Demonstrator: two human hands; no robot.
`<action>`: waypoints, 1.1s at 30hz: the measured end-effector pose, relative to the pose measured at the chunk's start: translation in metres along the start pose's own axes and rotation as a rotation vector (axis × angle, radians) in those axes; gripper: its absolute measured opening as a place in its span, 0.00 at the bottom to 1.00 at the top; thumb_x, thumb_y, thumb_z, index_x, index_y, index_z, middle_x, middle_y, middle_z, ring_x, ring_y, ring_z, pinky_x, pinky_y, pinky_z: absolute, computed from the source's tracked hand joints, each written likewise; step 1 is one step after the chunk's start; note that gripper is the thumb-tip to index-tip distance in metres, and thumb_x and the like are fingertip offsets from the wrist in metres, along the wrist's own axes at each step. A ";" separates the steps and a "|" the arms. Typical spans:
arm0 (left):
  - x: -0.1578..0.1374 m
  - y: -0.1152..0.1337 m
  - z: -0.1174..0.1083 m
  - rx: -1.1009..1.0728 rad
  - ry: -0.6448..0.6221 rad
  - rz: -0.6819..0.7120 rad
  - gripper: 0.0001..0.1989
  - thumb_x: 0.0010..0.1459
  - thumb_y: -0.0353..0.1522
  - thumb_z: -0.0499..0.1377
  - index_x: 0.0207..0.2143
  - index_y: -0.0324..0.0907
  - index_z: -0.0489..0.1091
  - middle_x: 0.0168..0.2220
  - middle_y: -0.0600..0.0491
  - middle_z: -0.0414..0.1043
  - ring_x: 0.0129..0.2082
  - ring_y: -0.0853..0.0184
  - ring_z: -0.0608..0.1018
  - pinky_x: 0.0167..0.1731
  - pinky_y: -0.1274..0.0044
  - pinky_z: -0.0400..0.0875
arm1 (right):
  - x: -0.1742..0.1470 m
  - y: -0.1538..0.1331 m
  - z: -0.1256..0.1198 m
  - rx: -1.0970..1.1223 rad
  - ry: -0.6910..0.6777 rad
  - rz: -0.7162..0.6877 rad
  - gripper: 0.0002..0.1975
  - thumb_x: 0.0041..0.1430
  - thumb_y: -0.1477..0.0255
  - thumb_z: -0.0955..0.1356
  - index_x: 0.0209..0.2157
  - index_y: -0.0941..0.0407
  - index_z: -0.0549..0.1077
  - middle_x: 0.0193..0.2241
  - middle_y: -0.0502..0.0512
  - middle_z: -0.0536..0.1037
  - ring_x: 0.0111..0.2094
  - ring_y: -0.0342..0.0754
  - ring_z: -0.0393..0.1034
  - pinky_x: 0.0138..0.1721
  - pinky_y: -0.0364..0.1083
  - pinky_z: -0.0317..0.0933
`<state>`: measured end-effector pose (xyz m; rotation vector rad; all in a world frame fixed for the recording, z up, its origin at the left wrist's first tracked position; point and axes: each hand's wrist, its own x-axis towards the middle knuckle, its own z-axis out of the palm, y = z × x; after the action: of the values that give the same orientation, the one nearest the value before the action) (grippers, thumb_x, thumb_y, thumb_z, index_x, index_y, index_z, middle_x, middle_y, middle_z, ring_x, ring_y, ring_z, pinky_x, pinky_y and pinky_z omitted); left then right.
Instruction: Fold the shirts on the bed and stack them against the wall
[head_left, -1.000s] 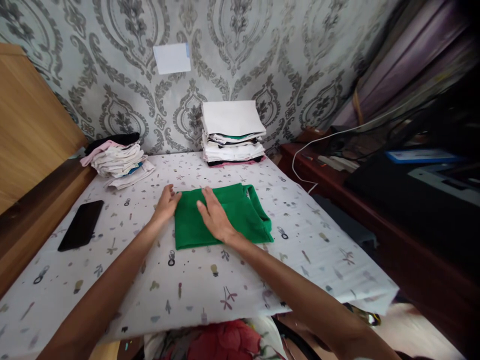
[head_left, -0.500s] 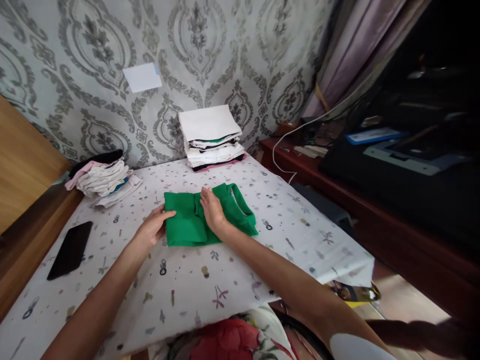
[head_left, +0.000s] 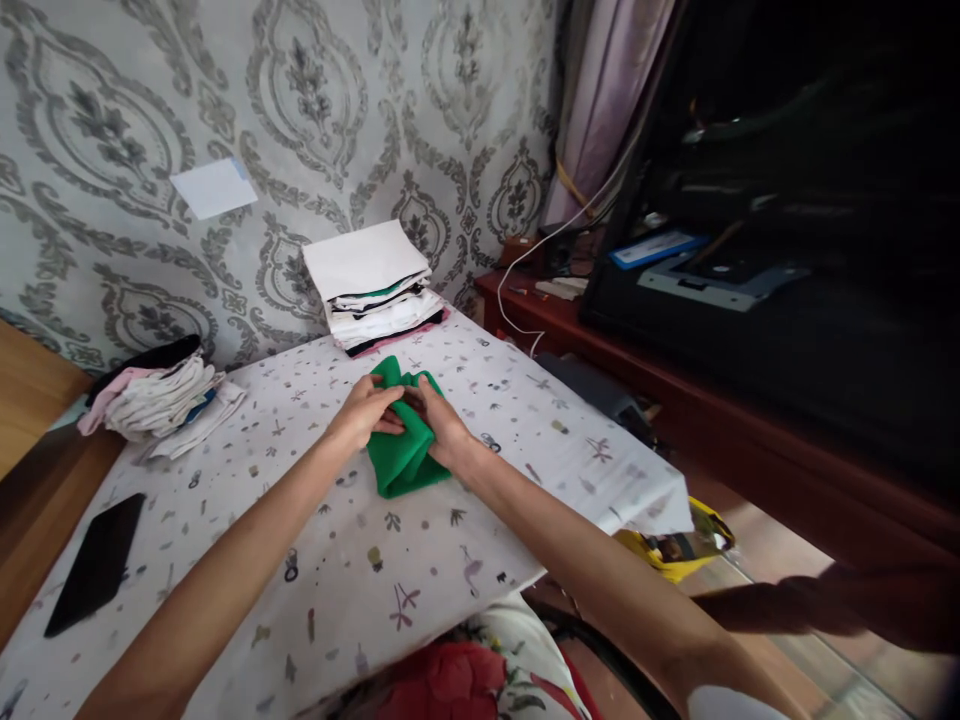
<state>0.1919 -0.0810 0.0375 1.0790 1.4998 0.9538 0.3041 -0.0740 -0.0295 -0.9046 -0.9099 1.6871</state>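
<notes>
Head view; left grip (head_left: 362,412), right grip (head_left: 444,420), both holding folded green cloth (head_left: 405,462)

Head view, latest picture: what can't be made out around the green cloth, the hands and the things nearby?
All in the head view:
Green cloth: inner layers, hidden by its folds and both hands.
Left hand and right hand: some fingertips, lost among the folds.
White-topped stack: full shapes of the lower pieces, covered by those above.
Yellow item: partly hidden by the tablecloth; contents blurred.
White paper: any writing, too small.
</notes>
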 end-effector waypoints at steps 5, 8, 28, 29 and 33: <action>0.001 -0.018 0.015 -0.104 -0.129 0.023 0.19 0.63 0.30 0.58 0.55 0.37 0.60 0.29 0.53 0.73 0.25 0.68 0.79 0.33 0.71 0.79 | -0.014 -0.015 -0.028 -0.061 -0.021 0.018 0.27 0.59 0.60 0.68 0.56 0.58 0.67 0.43 0.61 0.81 0.42 0.54 0.78 0.42 0.51 0.74; 0.001 -0.028 0.001 0.063 -0.133 0.260 0.15 0.62 0.31 0.56 0.51 0.38 0.66 0.36 0.48 0.75 0.33 0.65 0.80 0.41 0.68 0.78 | -0.016 -0.012 -0.034 -0.251 0.038 -0.035 0.35 0.53 0.72 0.68 0.64 0.55 0.60 0.52 0.61 0.77 0.46 0.54 0.76 0.43 0.50 0.74; 0.022 -0.064 0.017 1.106 -0.011 0.595 0.30 0.63 0.36 0.55 0.67 0.44 0.58 0.70 0.40 0.51 0.70 0.45 0.51 0.66 0.48 0.39 | -0.015 -0.027 -0.009 -1.379 -0.151 -0.564 0.28 0.69 0.60 0.58 0.64 0.60 0.63 0.67 0.64 0.60 0.71 0.58 0.43 0.68 0.61 0.41; 0.022 -0.064 0.018 1.116 -0.020 0.594 0.30 0.63 0.36 0.56 0.67 0.44 0.58 0.70 0.40 0.51 0.69 0.44 0.52 0.66 0.48 0.37 | -0.006 -0.025 -0.004 -1.397 -0.181 -0.510 0.29 0.69 0.59 0.58 0.64 0.60 0.63 0.67 0.64 0.61 0.70 0.58 0.44 0.68 0.62 0.41; 0.023 -0.065 0.023 1.157 0.017 0.609 0.30 0.64 0.37 0.54 0.68 0.43 0.56 0.69 0.40 0.54 0.68 0.45 0.55 0.65 0.47 0.42 | 0.025 -0.020 -0.003 -1.422 -0.202 -0.330 0.27 0.69 0.58 0.59 0.62 0.59 0.67 0.64 0.63 0.65 0.69 0.58 0.50 0.67 0.59 0.45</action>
<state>0.2024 -0.0765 -0.0344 2.4468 1.7841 0.3856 0.3086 -0.0444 -0.0171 -1.3270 -2.3280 0.6513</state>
